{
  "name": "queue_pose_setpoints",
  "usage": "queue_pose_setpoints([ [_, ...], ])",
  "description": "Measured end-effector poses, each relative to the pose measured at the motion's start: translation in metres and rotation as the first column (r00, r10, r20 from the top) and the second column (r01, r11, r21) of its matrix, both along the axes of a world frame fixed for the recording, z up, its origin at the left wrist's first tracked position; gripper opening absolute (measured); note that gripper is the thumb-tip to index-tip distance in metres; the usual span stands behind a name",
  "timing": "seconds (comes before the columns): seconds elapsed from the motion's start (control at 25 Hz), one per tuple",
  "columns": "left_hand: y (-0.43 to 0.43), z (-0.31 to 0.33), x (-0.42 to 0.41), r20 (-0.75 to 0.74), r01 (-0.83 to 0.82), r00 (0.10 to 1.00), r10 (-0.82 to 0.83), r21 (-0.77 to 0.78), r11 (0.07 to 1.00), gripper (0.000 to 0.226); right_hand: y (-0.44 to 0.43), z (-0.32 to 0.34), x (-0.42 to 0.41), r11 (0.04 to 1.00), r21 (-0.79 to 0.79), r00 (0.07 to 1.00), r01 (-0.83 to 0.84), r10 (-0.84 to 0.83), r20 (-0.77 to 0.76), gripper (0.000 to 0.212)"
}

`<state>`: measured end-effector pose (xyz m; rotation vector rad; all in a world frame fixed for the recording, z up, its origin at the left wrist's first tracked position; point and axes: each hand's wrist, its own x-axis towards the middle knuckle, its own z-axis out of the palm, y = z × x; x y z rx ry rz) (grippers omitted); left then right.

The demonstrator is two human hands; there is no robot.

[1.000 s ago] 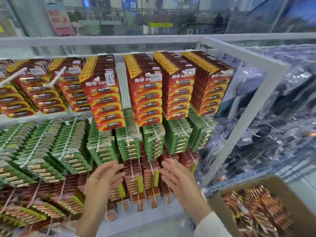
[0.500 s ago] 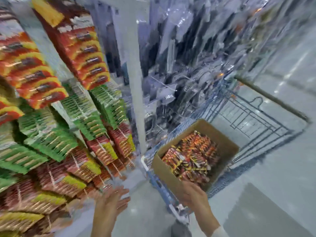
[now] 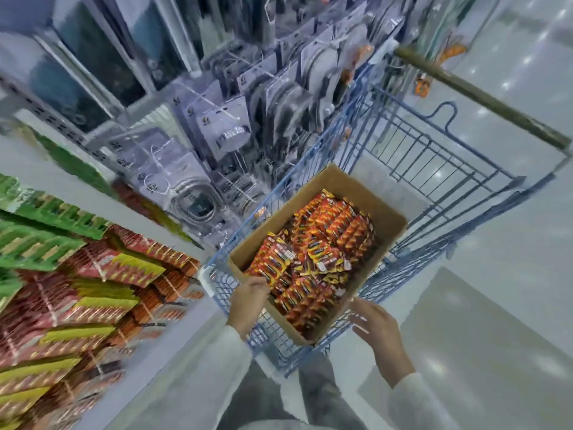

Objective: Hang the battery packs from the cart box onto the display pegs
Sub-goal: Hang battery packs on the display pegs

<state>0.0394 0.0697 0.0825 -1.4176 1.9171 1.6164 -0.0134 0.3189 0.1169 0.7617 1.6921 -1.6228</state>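
white sleeves and grey trousers sit lowest in the view, soft and blurred. above them the left hand meets the near left corner of the brown cardboard box, a plain open-topped carton with matte walls. it stands in the front end of the blue wire cart, whose thin rods form a grid over the glossy pale floor. the battery packs fill the box, flat glossy cards in red, orange and yellow, some in neat rows and some loose on top. to the left, more red and yellow packs hang in dense fanned stacks on the display, with green packs above them. further back hang clear plastic packets holding coiled items. the cart's dull bar handle lies farthest.

half a second ago the left hand was spread open low by the shelf, apart from the box, and the right hand lay against the box's near wall. now the left has reached the box and the right has drawn off it.

left fingers are curled together at the edge of a pack; whether they pinch it i cannot tell. the right hand hovers just beside the near right corner, fingers straight and slightly spread, holding nothing.
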Motion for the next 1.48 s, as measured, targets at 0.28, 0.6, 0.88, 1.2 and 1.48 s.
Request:
queue_pose_setpoints([
  [0.28, -0.037, -0.112, -0.083, 0.255, 0.401, 0.902, -0.349, -0.195, 0.895, 0.043, -0.021, -0.042, -0.024, 0.996, 0.058, 0.994, 0.07, -0.074, 0.074, 0.008],
  [0.6, -0.042, -0.172, -0.098, 0.408, 0.478, 0.841, -0.354, -0.258, 0.839, 0.071, -0.05, -0.074, -0.02, 0.983, 0.092, 0.957, 0.161, -0.178, 0.231, 0.023],
  [0.88, -0.048, -0.174, -0.096, 0.354, 0.484, 0.854, -0.382, -0.271, 0.832, 0.037, -0.071, -0.1, -0.02, 0.977, 0.135, 0.933, 0.167, -0.2, 0.299, 0.023],
  [1.2, -0.053, -0.127, -0.071, -0.042, 0.127, 0.991, -0.127, 0.01, 0.992, 0.011, -0.092, -0.139, -0.023, 0.991, 0.114, 0.879, 0.07, -0.116, 0.463, 0.028],
  [1.48, -0.052, -0.062, -0.013, -0.036, -0.118, 0.991, 0.128, 0.199, 0.973, 0.024, -0.116, -0.188, -0.022, 0.848, -0.004, 0.552, 0.53, -0.342, 0.76, 0.055],
])
